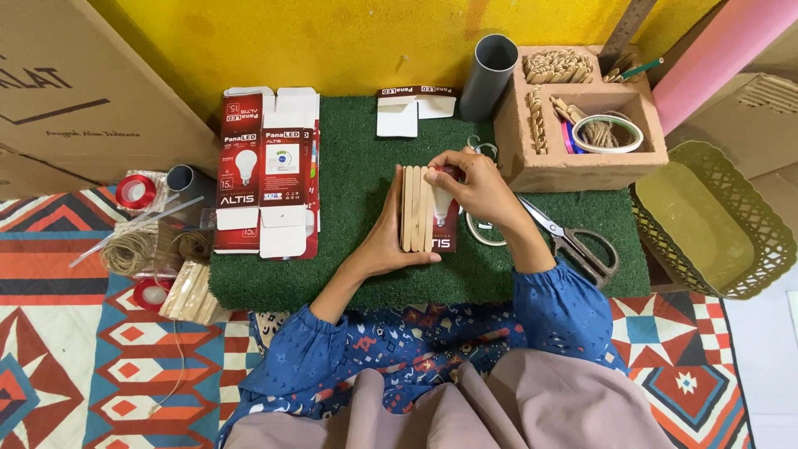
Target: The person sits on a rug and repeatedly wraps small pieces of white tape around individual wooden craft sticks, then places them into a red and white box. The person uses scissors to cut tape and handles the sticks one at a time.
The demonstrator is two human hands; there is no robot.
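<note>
Seemingly four sticks (417, 208), two hands.

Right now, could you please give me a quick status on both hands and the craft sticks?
Left hand steadies craft sticks on light-bulb box. Right hand pinches their top end. Scissors lie beside right wrist, on green mat.

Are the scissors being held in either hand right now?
No, the scissors lie on the green mat beside the right hand, while both hands grip wooden sticks on a flattened box.
</note>
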